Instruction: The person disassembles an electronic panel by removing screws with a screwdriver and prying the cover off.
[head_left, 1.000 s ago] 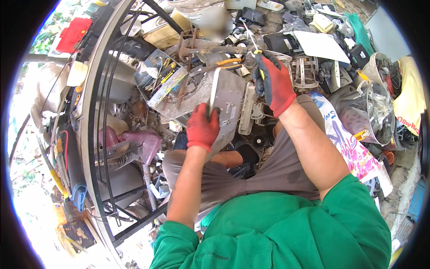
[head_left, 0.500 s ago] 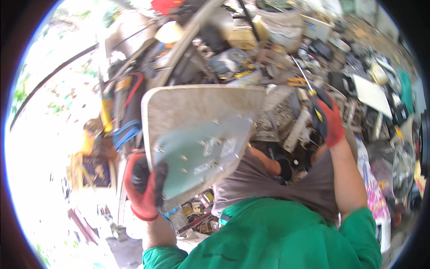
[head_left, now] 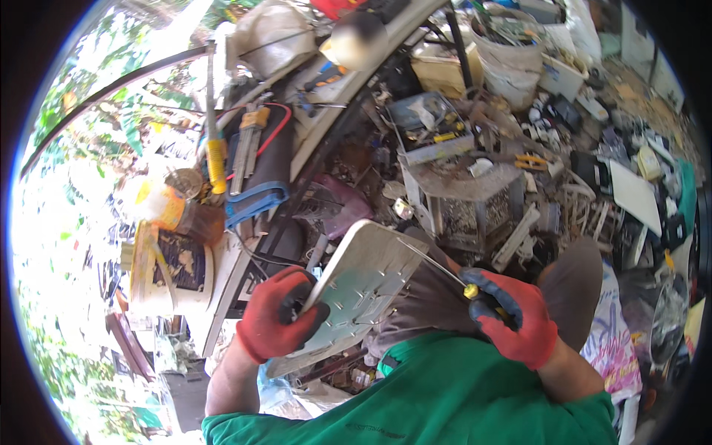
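Observation:
My left hand point(head_left: 278, 315), in a red and dark grey work glove, is closed on the left edge of a flat panel point(head_left: 363, 285). The panel has rounded corners, a greyish-green reflective face and several small metal prongs standing up from it. It is tilted above my lap. In my gloved right hand point(head_left: 517, 315) is a screwdriver point(head_left: 470, 291) with a yellow and black handle. Its long thin shaft points up and left, its tip over the panel's upper right part; whether it touches cannot be made out.
At the left stands a workbench point(head_left: 297, 159) with a blue-edged dark cloth point(head_left: 256, 208), a yellow-handled tool point(head_left: 215, 167) and a cable. A dusty metal housing point(head_left: 463, 196) lies ahead. Behind it are a whitish bucket point(head_left: 512, 63) and piled scrap. A printed plastic bag point(head_left: 612, 345) sits at right.
My right hand has come down and left, bringing the screwdriver from the side to the panel. The panel is lower and more steeply tilted. The view has shifted, showing more of the bench.

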A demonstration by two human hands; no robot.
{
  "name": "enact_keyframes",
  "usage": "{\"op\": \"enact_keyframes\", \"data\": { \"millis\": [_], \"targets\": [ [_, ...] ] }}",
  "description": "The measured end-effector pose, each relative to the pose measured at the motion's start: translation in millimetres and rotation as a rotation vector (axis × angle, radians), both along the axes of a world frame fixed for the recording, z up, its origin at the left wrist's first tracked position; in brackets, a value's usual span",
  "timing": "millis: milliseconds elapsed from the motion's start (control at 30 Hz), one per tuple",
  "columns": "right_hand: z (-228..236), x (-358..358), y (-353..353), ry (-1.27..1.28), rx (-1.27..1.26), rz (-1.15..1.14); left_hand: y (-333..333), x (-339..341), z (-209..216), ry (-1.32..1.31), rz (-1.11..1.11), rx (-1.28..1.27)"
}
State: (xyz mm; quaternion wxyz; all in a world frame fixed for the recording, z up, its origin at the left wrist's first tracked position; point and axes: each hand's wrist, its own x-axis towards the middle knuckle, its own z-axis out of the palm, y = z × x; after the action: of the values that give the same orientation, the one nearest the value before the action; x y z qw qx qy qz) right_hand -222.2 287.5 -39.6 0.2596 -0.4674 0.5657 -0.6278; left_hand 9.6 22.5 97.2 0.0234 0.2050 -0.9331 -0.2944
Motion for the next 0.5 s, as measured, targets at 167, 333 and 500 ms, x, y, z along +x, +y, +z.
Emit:
{"op": "enact_keyframes", "data": {
  "millis": [167,333,500],
  "targets": [
    [-26.0,14.1,-1.5,-0.067,0.123,-0.033,1.5,-0.7,-38.8,-0.003,0.119,0.213],
    [-35.6,26.1,-5.4,-0.001,0.086,-0.035,-10.3,-33.5,-38.6,0.089,-0.087,-0.012],
    [-33.3,26.8,-19.2,0.092,0.013,-0.07,-15.6,-66.3,-35.4,-0.028,-0.011,-0.132]
  ]
}}
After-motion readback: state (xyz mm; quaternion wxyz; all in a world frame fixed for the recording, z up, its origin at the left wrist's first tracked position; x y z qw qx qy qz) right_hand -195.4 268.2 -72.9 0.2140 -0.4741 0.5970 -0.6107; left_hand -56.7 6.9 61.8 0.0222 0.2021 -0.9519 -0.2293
